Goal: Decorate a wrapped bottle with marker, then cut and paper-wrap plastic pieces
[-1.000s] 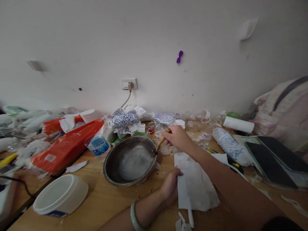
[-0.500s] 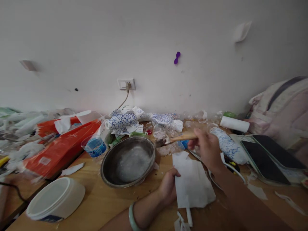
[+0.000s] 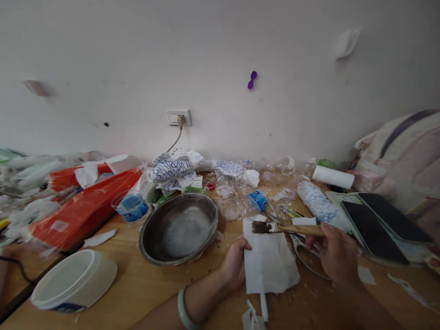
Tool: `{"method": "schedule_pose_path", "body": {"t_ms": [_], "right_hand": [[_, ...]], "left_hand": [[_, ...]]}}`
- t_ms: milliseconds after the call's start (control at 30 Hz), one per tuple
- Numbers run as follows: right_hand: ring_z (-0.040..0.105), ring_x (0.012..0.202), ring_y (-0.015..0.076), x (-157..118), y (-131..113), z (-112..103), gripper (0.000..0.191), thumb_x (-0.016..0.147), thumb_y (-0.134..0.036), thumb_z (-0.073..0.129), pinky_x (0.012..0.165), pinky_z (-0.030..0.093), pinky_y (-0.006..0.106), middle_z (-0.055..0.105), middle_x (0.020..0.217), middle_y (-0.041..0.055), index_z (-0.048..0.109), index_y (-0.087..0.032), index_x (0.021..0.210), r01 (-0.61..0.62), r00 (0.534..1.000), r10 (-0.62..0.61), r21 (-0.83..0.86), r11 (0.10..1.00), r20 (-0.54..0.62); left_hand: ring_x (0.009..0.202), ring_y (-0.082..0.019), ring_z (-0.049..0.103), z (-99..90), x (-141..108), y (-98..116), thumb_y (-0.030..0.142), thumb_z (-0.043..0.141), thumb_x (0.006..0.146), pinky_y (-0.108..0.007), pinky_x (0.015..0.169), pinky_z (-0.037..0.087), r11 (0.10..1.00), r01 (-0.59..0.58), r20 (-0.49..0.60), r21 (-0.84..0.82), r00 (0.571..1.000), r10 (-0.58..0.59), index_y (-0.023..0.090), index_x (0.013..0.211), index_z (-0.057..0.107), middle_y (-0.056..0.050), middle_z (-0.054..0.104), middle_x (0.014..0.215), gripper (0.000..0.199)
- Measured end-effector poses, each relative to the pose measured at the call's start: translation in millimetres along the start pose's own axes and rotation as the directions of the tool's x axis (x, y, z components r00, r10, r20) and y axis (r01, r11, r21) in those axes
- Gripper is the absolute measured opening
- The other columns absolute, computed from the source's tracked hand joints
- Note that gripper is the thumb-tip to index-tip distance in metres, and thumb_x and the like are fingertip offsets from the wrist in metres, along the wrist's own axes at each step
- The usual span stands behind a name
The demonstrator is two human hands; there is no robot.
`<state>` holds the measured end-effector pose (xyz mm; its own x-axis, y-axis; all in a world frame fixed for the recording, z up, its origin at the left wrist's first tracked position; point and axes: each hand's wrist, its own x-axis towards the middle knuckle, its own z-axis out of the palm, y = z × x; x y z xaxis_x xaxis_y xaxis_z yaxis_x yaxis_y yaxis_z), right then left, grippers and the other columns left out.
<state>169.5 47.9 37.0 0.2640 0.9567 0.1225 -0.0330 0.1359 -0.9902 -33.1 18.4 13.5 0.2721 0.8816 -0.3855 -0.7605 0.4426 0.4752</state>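
Note:
My left hand [image 3: 237, 263], with a pale green bangle on its wrist, grips the left edge of a white paper piece [image 3: 270, 266] that has a thin white stick jutting from its bottom. In my right hand [image 3: 335, 254] is a wooden-handled paintbrush [image 3: 302, 229]. Its dark bristles lie over the top of the paper; whether they touch it I cannot tell. A metal bowl [image 3: 178, 229] with a whitish film inside stands left of the paper. Partly behind the brush and my right hand lie scissors [image 3: 309, 259].
A white plastic tub [image 3: 74, 279] stands front left, beside an orange bag [image 3: 85, 206]. Scale-patterned paper rolls [image 3: 319, 201] and clear plastic bottle pieces [image 3: 228, 201] line the back. Two dark phones [image 3: 374, 233] and a pale backpack [image 3: 402, 156] are at right.
My right hand has moved right and down, bringing the brush from beside the bowl to over the paper. My left hand still holds the paper. The view has shifted slightly.

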Motion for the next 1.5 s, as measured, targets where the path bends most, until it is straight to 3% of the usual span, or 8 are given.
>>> {"method": "schedule_pose_path", "body": {"t_ms": [367, 567, 900, 1133, 1267, 1400, 1467, 1500], "right_hand": [[0.057, 0.047, 0.019, -9, -4, 0, 0.047, 0.081, -0.049, 0.056, 0.051, 0.051, 0.031, 0.057, 0.046, 0.0045, 0.06, -0.022, 0.044, 0.188, 0.972, -0.154, -0.191, 0.963, 0.179], [0.053, 0.038, 0.0154, -3, -16, -3, 0.038, 0.076, -0.04, 0.055, 0.042, 0.047, 0.026, 0.059, 0.044, 0.0031, 0.061, -0.023, 0.043, 0.308, 0.95, -0.274, -0.296, 0.904, 0.152], [0.052, 0.038, 0.0157, 3, -37, -9, 0.04, 0.071, -0.043, 0.057, 0.04, 0.044, 0.026, 0.055, 0.04, 0.0047, 0.053, -0.025, 0.036, 0.288, 0.958, -0.274, -0.291, 0.912, 0.09], [0.05, 0.037, 0.0157, 10, -27, -25, 0.038, 0.073, -0.043, 0.061, 0.037, 0.042, 0.026, 0.056, 0.041, 0.0029, 0.059, -0.024, 0.04, 0.303, 0.953, -0.293, -0.312, 0.9, 0.08], [0.045, 0.033, 0.0134, 15, -27, -32, 0.032, 0.07, -0.036, 0.063, 0.036, 0.039, 0.026, 0.053, 0.039, 0.0011, 0.058, -0.023, 0.041, 0.275, 0.948, -0.306, -0.257, 0.926, -0.088], [0.048, 0.033, 0.0142, 20, -49, -17, 0.03, 0.069, -0.039, 0.066, 0.033, 0.039, 0.025, 0.055, 0.04, 0.0009, 0.057, -0.021, 0.047, 0.217, 0.945, -0.23, -0.078, 0.973, -0.231], [0.053, 0.038, 0.0138, 22, -65, 6, 0.033, 0.074, -0.043, 0.064, 0.038, 0.044, 0.024, 0.059, 0.044, 0.0011, 0.059, -0.019, 0.053, 0.228, 0.966, -0.228, -0.013, 0.974, -0.121], [0.054, 0.039, 0.0128, 22, -72, 22, 0.034, 0.075, -0.045, 0.065, 0.04, 0.045, 0.023, 0.061, 0.047, 0.0015, 0.06, -0.018, 0.055, 0.23, 0.973, -0.23, -0.039, 0.972, 0.015]], "left_hand": [[0.1, -0.033, 0.062, -0.7, -2, 0, 0.01, 0.052, 0.047, -0.041, 0.09, 0.045, 0.999, 0.028, -0.023, 0.028, 0.999, -0.027, 0.016, 0.076, 0.056, -0.01, 0.069, 0.093, 0.03], [0.102, -0.034, 0.062, 0.0, -3, 2, 0.012, 0.051, 0.046, -0.041, 0.091, 0.045, 0.998, 0.05, -0.033, 0.032, 0.998, -0.049, 0.017, 0.078, 0.056, -0.01, 0.07, 0.095, 0.033], [0.099, -0.034, 0.064, 2.3, -3, 2, 0.011, 0.05, 0.043, -0.043, 0.091, 0.046, 0.999, 0.029, -0.091, 0.042, 0.996, -0.025, 0.015, 0.08, 0.06, -0.01, 0.072, 0.093, 0.038], [0.096, -0.032, 0.065, 0.4, -2, 1, 0.009, 0.05, 0.045, -0.043, 0.092, 0.046, 0.999, 0.009, -0.097, 0.039, 0.995, -0.005, 0.015, 0.079, 0.062, -0.008, 0.072, 0.089, 0.036], [0.097, -0.033, 0.065, -3.3, -1, 2, 0.009, 0.05, 0.046, -0.043, 0.092, 0.046, 0.999, 0.034, -0.077, 0.005, 0.996, -0.034, 0.013, 0.079, 0.064, -0.009, 0.072, 0.085, 0.035], [0.098, -0.033, 0.065, -4.9, 1, 2, 0.009, 0.05, 0.047, -0.042, 0.093, 0.046, 0.999, 0.05, -0.074, -0.02, 0.996, -0.052, 0.014, 0.075, 0.063, -0.008, 0.073, 0.081, 0.031], [0.099, -0.033, 0.065, -4.8, 1, 2, 0.009, 0.051, 0.047, -0.043, 0.094, 0.045, 0.998, 0.059, -0.066, -0.032, 0.996, -0.061, 0.014, 0.073, 0.062, -0.009, 0.073, 0.082, 0.029], [0.099, -0.033, 0.065, -4.7, 1, 2, 0.009, 0.051, 0.048, -0.043, 0.094, 0.045, 0.997, 0.064, -0.063, -0.035, 0.996, -0.066, 0.014, 0.074, 0.062, -0.01, 0.073, 0.082, 0.029]]}}
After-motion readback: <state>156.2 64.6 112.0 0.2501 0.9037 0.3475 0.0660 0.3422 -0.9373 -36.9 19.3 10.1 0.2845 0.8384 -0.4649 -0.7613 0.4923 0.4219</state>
